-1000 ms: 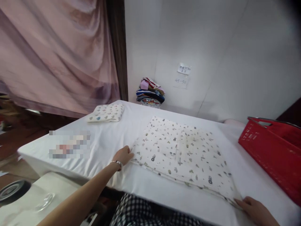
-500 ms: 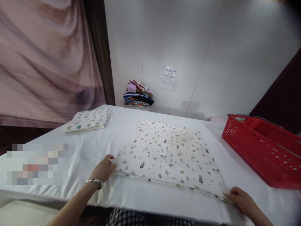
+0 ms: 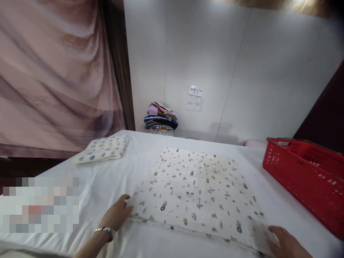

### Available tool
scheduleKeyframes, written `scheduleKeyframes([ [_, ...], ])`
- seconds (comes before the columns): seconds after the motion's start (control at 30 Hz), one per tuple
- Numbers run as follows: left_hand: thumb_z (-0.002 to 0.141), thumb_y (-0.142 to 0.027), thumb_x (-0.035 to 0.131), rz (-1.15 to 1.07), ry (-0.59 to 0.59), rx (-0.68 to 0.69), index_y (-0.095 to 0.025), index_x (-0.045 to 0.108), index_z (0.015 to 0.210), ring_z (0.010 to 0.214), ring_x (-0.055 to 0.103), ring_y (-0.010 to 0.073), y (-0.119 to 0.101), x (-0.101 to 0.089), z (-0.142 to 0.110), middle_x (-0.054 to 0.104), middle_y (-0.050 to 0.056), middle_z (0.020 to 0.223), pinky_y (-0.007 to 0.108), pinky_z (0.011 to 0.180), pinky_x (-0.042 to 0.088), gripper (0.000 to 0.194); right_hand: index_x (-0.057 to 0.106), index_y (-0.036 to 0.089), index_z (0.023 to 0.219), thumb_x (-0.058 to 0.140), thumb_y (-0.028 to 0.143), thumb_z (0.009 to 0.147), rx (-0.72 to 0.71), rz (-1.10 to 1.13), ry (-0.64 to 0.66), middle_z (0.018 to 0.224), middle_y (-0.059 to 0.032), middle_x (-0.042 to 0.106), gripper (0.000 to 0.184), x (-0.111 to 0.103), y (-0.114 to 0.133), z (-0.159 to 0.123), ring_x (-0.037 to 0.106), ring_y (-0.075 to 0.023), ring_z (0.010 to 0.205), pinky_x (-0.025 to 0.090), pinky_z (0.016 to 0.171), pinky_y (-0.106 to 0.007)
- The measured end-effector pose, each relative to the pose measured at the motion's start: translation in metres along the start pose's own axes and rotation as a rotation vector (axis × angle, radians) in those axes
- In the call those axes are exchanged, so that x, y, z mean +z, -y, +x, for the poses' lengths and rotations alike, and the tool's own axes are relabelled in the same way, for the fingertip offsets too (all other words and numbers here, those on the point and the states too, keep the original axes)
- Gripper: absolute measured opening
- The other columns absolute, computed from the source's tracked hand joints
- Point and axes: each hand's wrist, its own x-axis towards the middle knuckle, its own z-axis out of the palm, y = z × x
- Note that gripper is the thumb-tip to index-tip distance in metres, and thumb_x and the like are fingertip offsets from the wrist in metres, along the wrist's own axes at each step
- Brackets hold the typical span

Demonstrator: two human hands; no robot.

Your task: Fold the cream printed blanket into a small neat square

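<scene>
A white cloth printed with small grey and olive figures lies folded flat on the white-covered table. At its near left corner my left hand, with a silver bracelet on the wrist, pinches the edge between thumb and fingers. My right hand grips the near right corner, which looks blurred and slightly raised; its fingertips are partly hidden. Beyond my left hand, a smaller folded cloth with grey, blue and red motifs rests by the table's left edge.
A red plastic basket stands on the right side of the table. Behind the table, a stack of folded fabrics sits against the white wall, near paper signs. A pink curtain hangs at the left.
The camera view has tilted up, so everything sits lower in the picture. Both hands stay at the near corners of the cloth; the right corner has blurred and lifted a little.
</scene>
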Motion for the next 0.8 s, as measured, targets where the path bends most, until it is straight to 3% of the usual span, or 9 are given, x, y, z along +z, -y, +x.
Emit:
scheduleKeyframes([
  [0.07, 0.073, -0.034, 0.042, -0.006, 0.004, -0.020, -0.017, 0.047, 0.110, 0.079, 0.062, 0.0207, 0.001, 0.001, 0.001, 0.064, 0.006, 0.088, 0.030, 0.070, 0.043, 0.041, 0.060, 0.016, 0.103, 0.040, 0.050, 0.074, -0.073, 0.015, -0.020, 0.120, -0.0157, 0.056, 0.049, 0.001, 0.040, 0.013, 0.050, -0.0299, 0.113, 0.035, 0.100, -0.043],
  [0.2, 0.074, -0.036, 0.041, -0.026, -0.002, -0.030, -0.018, 0.047, 0.111, 0.079, 0.062, 0.0205, 0.006, 0.005, 0.003, 0.063, 0.005, 0.088, 0.030, 0.070, 0.043, 0.041, 0.050, 0.020, 0.125, 0.032, 0.052, 0.083, -0.259, 0.080, 0.107, 0.142, -0.0043, 0.034, 0.056, 0.002, 0.150, 0.045, 0.030, -0.0237, 0.130, 0.025, 0.108, -0.039],
  [0.27, 0.074, -0.036, 0.041, -0.032, -0.010, -0.025, -0.018, 0.047, 0.110, 0.077, 0.062, 0.0202, 0.007, 0.006, 0.004, 0.063, 0.004, 0.085, 0.030, 0.069, 0.043, 0.041, 0.034, 0.022, 0.137, 0.026, 0.053, 0.087, -0.313, 0.099, 0.168, 0.147, 0.0011, 0.019, 0.060, 0.008, 0.196, 0.065, 0.016, -0.0217, 0.135, 0.022, 0.109, -0.038],
  [0.33, 0.075, -0.036, 0.040, -0.035, -0.015, -0.022, -0.019, 0.047, 0.110, 0.078, 0.062, 0.0198, 0.006, 0.005, 0.002, 0.063, 0.003, 0.085, 0.029, 0.069, 0.043, 0.039, 0.020, 0.022, 0.142, 0.019, 0.055, 0.088, -0.367, 0.080, 0.226, 0.149, 0.0034, 0.007, 0.063, 0.020, 0.224, 0.083, 0.005, -0.0207, 0.137, 0.012, 0.111, -0.040],
  [0.4, 0.076, -0.033, 0.039, -0.033, -0.007, -0.025, -0.019, 0.045, 0.111, 0.079, 0.061, 0.0190, 0.003, 0.004, -0.001, 0.063, 0.003, 0.087, 0.029, 0.070, 0.043, 0.038, 0.017, 0.019, 0.143, 0.017, 0.058, 0.087, -0.373, 0.002, 0.310, 0.149, 0.0008, 0.004, 0.068, 0.039, 0.235, 0.098, 0.002, -0.0210, 0.137, 0.007, 0.111, -0.041],
  [0.53, 0.077, -0.028, 0.037, -0.021, 0.026, -0.030, -0.019, 0.043, 0.112, 0.079, 0.061, 0.0178, 0.000, 0.001, -0.008, 0.062, 0.002, 0.088, 0.028, 0.071, 0.041, 0.036, 0.022, 0.015, 0.141, 0.015, 0.063, 0.084, -0.346, -0.136, 0.389, 0.148, -0.0035, 0.011, 0.075, 0.074, 0.226, 0.110, 0.006, -0.0225, 0.136, 0.007, 0.111, -0.042],
  [0.67, 0.078, -0.026, 0.035, -0.040, 0.020, -0.027, -0.020, 0.042, 0.110, 0.075, 0.060, 0.0169, 0.005, 0.004, -0.009, 0.061, 0.001, 0.081, 0.028, 0.067, 0.040, 0.034, 0.021, 0.016, 0.142, 0.014, 0.063, 0.084, -0.318, -0.127, 0.389, 0.149, -0.0033, 0.010, 0.075, 0.076, 0.226, 0.117, 0.007, -0.0220, 0.136, 0.010, 0.110, -0.042],
  [0.8, 0.077, -0.027, 0.037, -0.056, 0.013, -0.052, -0.022, 0.043, 0.111, 0.080, 0.062, 0.0174, 0.009, 0.009, -0.009, 0.063, 0.001, 0.088, 0.027, 0.067, 0.040, 0.035, 0.016, 0.016, 0.143, 0.012, 0.058, 0.087, -0.329, -0.136, 0.273, 0.149, -0.0030, 0.005, 0.070, 0.076, 0.241, 0.131, 0.002, -0.0208, 0.137, 0.007, 0.111, -0.043],
])
